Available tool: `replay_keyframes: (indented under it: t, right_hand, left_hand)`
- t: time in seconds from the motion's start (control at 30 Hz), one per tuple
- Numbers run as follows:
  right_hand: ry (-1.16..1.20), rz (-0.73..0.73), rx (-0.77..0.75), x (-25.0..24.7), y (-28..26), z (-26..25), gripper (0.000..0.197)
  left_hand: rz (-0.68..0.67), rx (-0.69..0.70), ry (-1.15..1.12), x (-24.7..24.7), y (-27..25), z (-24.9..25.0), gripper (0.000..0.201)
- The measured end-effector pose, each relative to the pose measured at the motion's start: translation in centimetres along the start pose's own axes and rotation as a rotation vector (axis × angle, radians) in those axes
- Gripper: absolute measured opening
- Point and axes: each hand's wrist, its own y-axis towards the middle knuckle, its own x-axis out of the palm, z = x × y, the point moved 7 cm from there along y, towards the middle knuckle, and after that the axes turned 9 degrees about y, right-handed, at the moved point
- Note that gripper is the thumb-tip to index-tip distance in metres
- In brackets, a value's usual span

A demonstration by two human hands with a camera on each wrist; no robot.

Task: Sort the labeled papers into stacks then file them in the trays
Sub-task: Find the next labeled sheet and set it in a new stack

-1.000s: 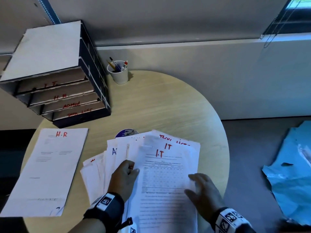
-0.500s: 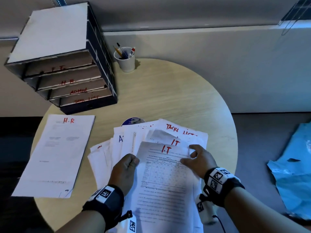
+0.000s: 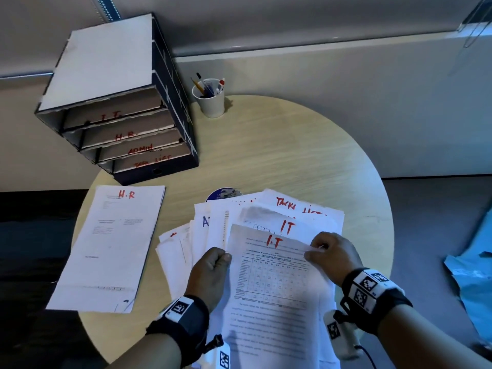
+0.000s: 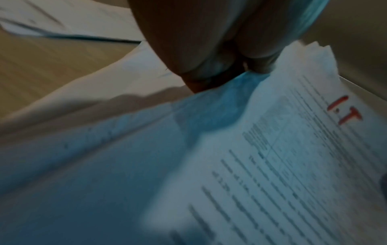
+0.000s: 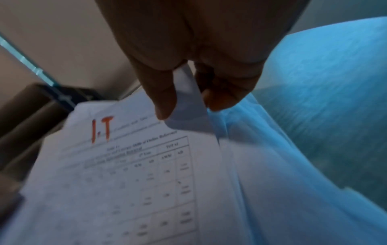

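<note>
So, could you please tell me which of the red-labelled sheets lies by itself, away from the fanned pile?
The H.R sheet, flat on the table's left side. The I.T, IT and Tasks List sheets all overlap in the pile.

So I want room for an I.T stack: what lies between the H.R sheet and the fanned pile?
Only bare table between the H.R sheet and fanned pile, per the head view.

White pen cup (image 3: 211,102) on round table (image 3: 279,155) — blue sheet (image 3: 474,283) aside.

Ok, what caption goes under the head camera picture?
Both hands lift the top I.T sheet from the fanned pile.
</note>
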Motion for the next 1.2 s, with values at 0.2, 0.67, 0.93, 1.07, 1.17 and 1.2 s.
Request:
replay_keyframes:
  t: [0.2, 0.67, 0.93, 1.07, 1.17, 1.2]
  right_hand:
    - [0.446, -0.057, 0.055, -1.2, -1.8, 3.0, 0.032]
    - [0.507, -0.057, 0.1, 1.3, -3.7, 7.4, 0.018]
    - [0.62, -0.137, 0.105, 1.8, -4.8, 6.6, 0.036]
    - [0.605, -0.119, 0.068, 1.1, -5.1, 6.1, 0.036]
    - [0.559, 0.079, 0.047, -0.9, -4.7, 7.7, 0.028]
    - [0.57, 0.137, 0.047, -1.5, -4.7, 8.0, 0.024]
  left_hand:
    - [0.153, 0.088, 0.193, -1.7, 3.1, 3.2, 0.011]
    - [-0.16, -0.051, 0.631, 4.1, 4.5, 3.8, 0.037]
    - [0.027, 0.35, 0.878, 3.4, 1.8, 5.0, 0.048]
    - [0.011, 0.471, 0.681, 3.6, 1.1, 5.5, 0.025]
    - [-0.259, 0.305, 0.264, 3.6, 0.7, 4.3, 0.019]
    - [-0.288, 0.245, 0.126, 3.2, 0.6, 4.0, 0.02]
